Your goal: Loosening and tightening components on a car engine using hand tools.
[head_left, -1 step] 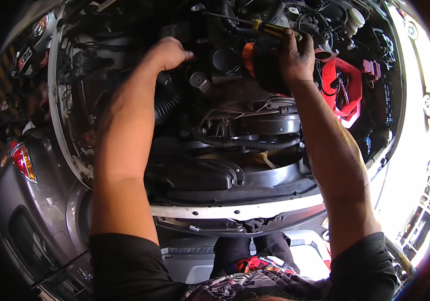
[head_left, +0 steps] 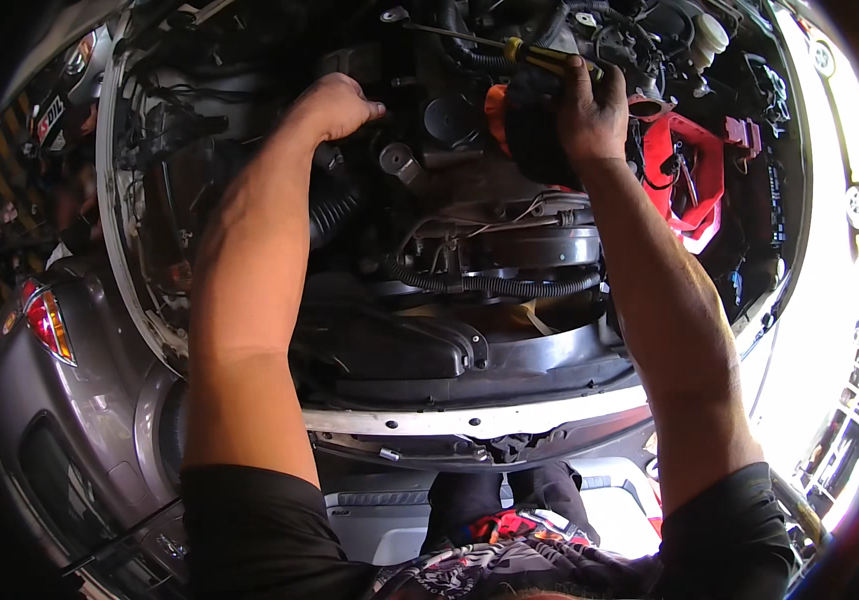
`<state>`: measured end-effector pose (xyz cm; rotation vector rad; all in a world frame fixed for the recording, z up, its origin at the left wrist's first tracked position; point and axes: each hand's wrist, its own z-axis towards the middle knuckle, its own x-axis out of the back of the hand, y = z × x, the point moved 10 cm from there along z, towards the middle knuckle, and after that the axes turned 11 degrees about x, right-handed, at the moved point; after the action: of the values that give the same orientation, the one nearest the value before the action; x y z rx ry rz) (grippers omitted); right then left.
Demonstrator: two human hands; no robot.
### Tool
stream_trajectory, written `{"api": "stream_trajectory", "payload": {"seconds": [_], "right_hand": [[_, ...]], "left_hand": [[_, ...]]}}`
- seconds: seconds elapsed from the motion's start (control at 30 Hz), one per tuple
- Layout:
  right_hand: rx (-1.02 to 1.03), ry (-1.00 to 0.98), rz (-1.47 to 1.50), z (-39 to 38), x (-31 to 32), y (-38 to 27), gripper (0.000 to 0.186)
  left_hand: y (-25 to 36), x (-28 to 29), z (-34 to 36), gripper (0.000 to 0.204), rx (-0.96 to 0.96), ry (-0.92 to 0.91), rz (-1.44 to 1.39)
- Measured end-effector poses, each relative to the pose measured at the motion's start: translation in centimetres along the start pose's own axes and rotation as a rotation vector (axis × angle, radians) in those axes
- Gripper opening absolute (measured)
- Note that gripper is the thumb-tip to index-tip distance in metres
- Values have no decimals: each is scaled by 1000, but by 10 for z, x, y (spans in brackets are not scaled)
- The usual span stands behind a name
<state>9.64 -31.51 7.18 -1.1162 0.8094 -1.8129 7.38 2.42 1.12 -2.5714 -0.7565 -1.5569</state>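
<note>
Engine bay [head_left: 484, 190] crowded to pale edge [head_left: 529, 416] — right hand [head_left: 592, 122] holds screwdriver [head_left: 539, 55]; left hand [head_left: 337, 106] — cannot tell.

- Screwdriver [head_left: 538, 56]: fitted with a yellow-and-black handle and a long, thin metal shaft; held by the handle, near-level in view, with the shaft directed leftward and slightly toward the far side; whether anything is touched by its tip cannot be told.
- Engine [head_left: 484, 180]: dark, exposed, partly lost in shadow.
</note>
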Motion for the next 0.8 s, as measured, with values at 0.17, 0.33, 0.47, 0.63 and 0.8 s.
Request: {"api": "stream_trajectory", "payload": {"seconds": [0.17,0.33,0.47,0.63,0.8], "right_hand": [[60,11,-86,-2,-3,-11,44],[33,24,-54,0,-1,1,50],[62,37,-94,2,2,4,51],[115,13,-126,6,-5,8,52],[173,25,-68,7,-8,13,52]], "left_hand": [[-25,8,-9,36,74,-116,-71],[-23,6,-33,30,45,-80,74],[10,-6,-55,34,126,-45,412],[14,-19,-45,36,117,-5,522],[14,-12,-49,54,-76,36,361]]}}
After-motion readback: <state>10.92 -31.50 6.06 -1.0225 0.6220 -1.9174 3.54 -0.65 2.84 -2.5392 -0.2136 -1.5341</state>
